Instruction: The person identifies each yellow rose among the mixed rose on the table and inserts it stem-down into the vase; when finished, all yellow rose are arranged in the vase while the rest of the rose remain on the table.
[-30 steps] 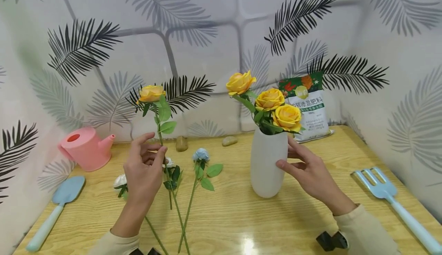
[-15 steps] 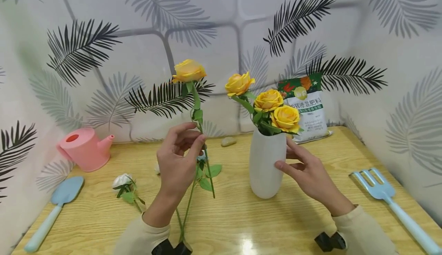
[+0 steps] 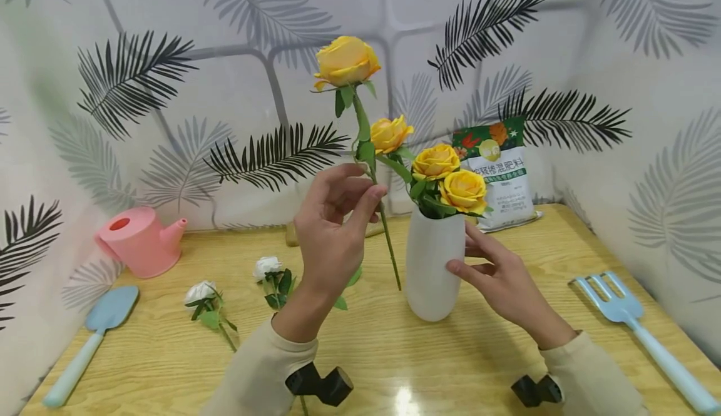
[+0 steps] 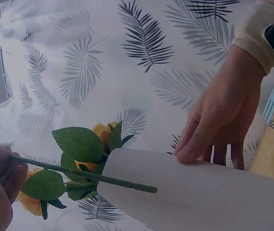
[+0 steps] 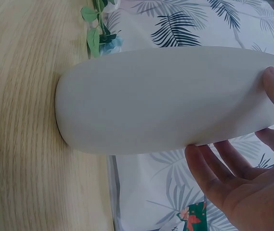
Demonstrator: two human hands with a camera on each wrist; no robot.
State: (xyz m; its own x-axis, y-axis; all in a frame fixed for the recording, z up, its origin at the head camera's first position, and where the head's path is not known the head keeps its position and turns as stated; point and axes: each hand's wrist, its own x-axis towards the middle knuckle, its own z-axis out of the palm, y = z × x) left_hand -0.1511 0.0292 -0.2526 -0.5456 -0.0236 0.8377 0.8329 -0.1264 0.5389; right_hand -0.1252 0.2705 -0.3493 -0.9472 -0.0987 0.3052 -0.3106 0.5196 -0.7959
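My left hand (image 3: 336,228) pinches the green stem of a yellow rose (image 3: 347,62) between thumb and fingers, holding it upright above the table, just left of the vase. In the left wrist view the lower end of the stem (image 4: 127,183) overlaps the vase's wall near its mouth. The white vase (image 3: 434,266) stands on the table and holds several yellow roses (image 3: 464,191). My right hand (image 3: 504,278) grips the vase's right side, its thumb on the front and fingers behind, as the right wrist view (image 5: 252,178) also shows.
Two white roses (image 3: 199,292) lie left of centre; a blue flower is mostly hidden behind my left arm. Further left are a pink watering can (image 3: 141,241) and a blue trowel (image 3: 109,309). A fertilizer bag (image 3: 504,184) stands behind the vase, with a blue hand fork (image 3: 625,309) at right.
My left hand has lifted the yellow rose off to the right and upward, from over the loose flowers to beside the vase. My right hand stays on the vase.
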